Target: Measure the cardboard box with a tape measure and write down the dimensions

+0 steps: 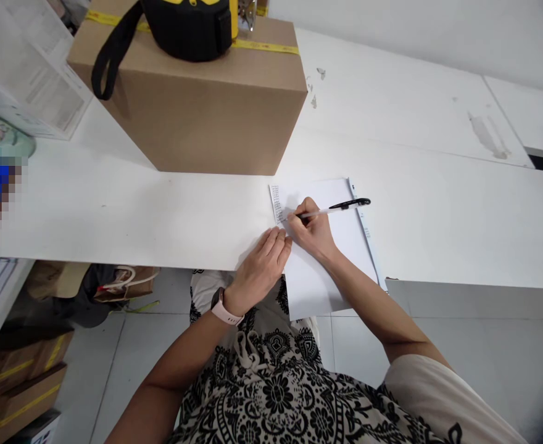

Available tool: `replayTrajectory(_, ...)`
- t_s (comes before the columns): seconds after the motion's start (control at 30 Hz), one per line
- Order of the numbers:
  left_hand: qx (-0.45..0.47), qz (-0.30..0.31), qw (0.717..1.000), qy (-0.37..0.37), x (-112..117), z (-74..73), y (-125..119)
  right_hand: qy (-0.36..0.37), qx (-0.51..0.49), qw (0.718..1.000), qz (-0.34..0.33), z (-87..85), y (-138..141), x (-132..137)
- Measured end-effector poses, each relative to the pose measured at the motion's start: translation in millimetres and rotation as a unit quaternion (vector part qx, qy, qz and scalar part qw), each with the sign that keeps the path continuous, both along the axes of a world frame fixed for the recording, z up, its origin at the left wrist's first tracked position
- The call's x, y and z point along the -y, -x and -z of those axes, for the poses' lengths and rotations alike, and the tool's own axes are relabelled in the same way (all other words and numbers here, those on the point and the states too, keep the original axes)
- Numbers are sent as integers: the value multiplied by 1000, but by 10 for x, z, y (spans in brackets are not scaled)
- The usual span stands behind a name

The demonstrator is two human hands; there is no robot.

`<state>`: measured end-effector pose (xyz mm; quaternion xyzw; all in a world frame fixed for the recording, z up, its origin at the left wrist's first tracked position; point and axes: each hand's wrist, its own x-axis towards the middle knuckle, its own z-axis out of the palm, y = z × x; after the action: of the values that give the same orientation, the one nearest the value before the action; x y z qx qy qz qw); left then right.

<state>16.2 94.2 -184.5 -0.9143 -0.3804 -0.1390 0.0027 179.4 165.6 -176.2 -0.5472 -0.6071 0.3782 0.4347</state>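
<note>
My right hand is closed around a pen with a clear barrel and black cap end, its tip on the upper left of a white sheet of paper. A narrow column of small print runs down that corner. The sheet lies on the white table and hangs over its front edge. My left hand rests flat at the table edge, fingers stretched out and touching the paper's left side. A pale pink watch is on my left wrist.
A large cardboard box with yellow tape stands behind the paper, a black and yellow bag on top. Printed papers lie far left. Under the table are brown bags and taped boxes on the tiled floor.
</note>
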Motion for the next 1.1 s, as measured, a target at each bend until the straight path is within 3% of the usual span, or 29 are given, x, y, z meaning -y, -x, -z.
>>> replayTrajectory(0.47, 11, 0, 1000, -1, -8, 5, 1, -27, 21, 999, 21, 30, -39, 1)
replayTrajectory(0.6, 14, 5, 1000, 13, -10, 46, 1, -100, 135, 986, 20, 40, -194, -49)
replayTrajectory(0.77, 62, 15, 996, 62, 8, 20, 76, -139, 344, 929, -1, 45, -496, -141)
replayTrajectory(0.83, 100, 17, 990, 95, -4, -98, 196, -139, 389, 911, -4, 55, -584, -156)
replayTrajectory(0.9, 152, -21, 985, 77, -64, -298, 389, -143, 407, 902, -7, 57, -642, -166)
replayTrajectory(1.0, 246, -131, 959, -58, -291, -721, 793, -172, 374, 911, 9, -18, -665, -215)
replayTrajectory(1.1, 299, -219, 915, -158, -708, -1202, 1203, -212, 295, 931, 38, -267, -577, -327)
